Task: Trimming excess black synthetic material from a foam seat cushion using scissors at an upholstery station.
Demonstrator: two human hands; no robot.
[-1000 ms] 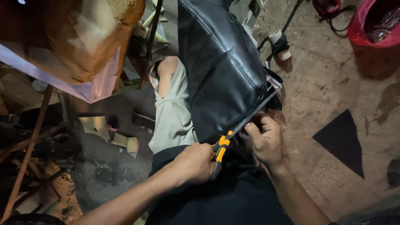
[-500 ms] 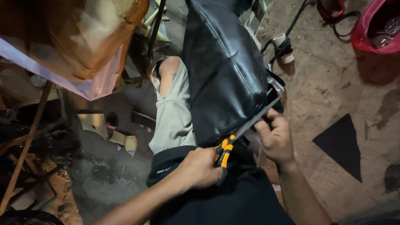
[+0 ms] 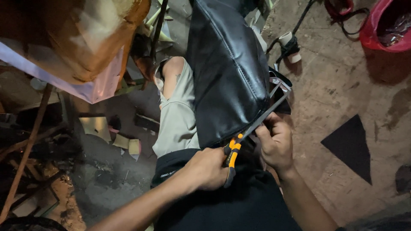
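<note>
Orange-and-black-handled scissors [image 3: 239, 143] gripped in left hand [image 3: 207, 169], blades along lower edge of black leather cushion [image 3: 227, 72]; right hand [image 3: 276, 143] pinching that edge.

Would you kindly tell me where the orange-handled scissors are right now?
In the head view, the orange-handled scissors sit at lower centre, gripped by the left hand, blades running up-right along the black leather cushion, beside the right hand.

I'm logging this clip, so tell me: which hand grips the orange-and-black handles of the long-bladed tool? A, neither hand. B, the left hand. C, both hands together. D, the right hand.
B: the left hand is wrapped around the handles, while the right hand pinches the black leather cushion beside the blades.
</note>
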